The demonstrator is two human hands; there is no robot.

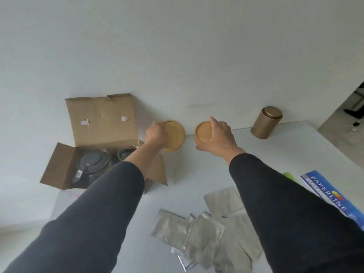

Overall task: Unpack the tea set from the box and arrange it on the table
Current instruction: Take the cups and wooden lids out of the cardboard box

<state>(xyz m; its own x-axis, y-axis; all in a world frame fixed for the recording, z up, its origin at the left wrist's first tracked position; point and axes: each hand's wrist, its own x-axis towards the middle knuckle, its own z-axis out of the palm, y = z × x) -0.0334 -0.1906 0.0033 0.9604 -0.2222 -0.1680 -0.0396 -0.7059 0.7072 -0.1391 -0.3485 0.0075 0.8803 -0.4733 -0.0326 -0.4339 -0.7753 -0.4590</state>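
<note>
Left hand (155,133): fingers curled round the near-left edge of the left coaster (174,134), a round wooden disc with a raised rim; whether the disc rests on the table (197,174) or is held just above it cannot be told; dark sleeve to the wrist.

Right hand (218,136): fingers over the right edge of the right coaster (202,133), thumb at its near edge, pinching it; disc tilted slightly toward the camera, at the table's far edge by the wall (177,46).

Coasters: side by side between the two hands, near each other, not touching.

Box (102,123): brown cardboard, left of the left hand and just beside it; flaps open, back flap upright against the wall; the left forearm crosses over its right side.

Teapot (91,164): dark, glass-bodied, inside the box, left compartment; lid on.

Cup (125,154): dark rim showing inside the box, right of the teapot, partly hidden by the left forearm.

Tin (266,123): gold, cylindrical, lidded, upright on the table, well to the right of the right hand.

Pouches (197,233): several silver foil packets, loosely overlapping, on the table nearer the person than both hands, between the forearms.

Paper pack (331,196): blue wrapper, lettered PAPERLINE, near the right elbow at the table's right edge; a green sheet (289,177) peeks out beside it.
</note>
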